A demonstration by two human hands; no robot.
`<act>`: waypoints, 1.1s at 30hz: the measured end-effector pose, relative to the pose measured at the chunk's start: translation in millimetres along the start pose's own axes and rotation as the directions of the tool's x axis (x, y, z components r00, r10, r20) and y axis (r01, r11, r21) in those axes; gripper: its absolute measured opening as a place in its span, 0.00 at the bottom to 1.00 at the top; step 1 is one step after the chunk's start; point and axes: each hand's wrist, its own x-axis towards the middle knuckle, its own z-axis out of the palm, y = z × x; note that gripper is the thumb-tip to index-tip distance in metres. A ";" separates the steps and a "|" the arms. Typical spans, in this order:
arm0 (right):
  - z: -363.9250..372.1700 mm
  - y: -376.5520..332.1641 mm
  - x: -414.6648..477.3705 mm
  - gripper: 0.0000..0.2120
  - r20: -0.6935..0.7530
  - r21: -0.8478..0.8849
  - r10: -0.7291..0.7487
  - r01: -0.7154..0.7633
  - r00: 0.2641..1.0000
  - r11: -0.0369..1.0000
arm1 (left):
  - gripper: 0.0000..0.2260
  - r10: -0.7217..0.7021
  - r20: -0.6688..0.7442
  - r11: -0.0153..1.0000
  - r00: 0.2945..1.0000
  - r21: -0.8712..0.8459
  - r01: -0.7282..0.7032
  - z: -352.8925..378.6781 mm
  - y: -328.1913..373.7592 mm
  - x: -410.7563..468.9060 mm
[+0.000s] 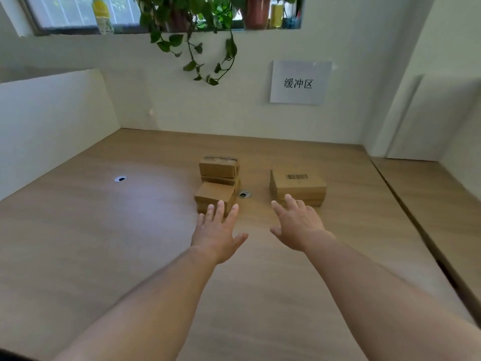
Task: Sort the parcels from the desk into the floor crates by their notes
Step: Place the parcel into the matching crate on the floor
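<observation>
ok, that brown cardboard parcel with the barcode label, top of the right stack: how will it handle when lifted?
Probably stiff: the brown cardboard parcel with the barcode label shows crisp edges. Low and wide, so unlikely to tip or roll. Pushed, it may slide off the cardboard parcel beneath.

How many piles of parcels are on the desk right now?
3. A front pile by the left hand, a rear pile just behind it, a barcoded pile by the right hand. More may hide behind them.
</observation>
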 end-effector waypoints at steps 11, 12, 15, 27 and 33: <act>21.8 122.2 63.3 0.32 0.084 -0.012 0.184 -0.183 0.979 0.983 | 0.32 0.191 0.058 0.981 0.980 0.033 -0.193 8.2 72.0 125.0; 22.5 130.7 73.4 0.32 0.086 -0.013 0.192 -0.192 0.978 0.981 | 0.32 0.203 0.060 0.978 0.977 0.032 -0.205 8.2 77.6 140.6; 25.7 157.6 108.5 0.31 0.101 -0.020 0.219 -0.218 0.971 0.976 | 0.33 0.216 0.064 0.976 0.974 0.003 -0.217 10.5 94.4 190.3; 78.1 223.7 231.0 0.27 0.108 0.161 0.306 -0.320 0.946 0.934 | 0.34 0.156 0.074 0.977 0.985 -0.162 -0.142 53.6 100.9 324.9; 85.7 216.7 250.8 0.23 0.182 0.413 0.346 -0.391 0.920 0.822 | 0.36 0.019 0.207 0.743 0.978 -0.658 0.125 64.0 113.1 338.7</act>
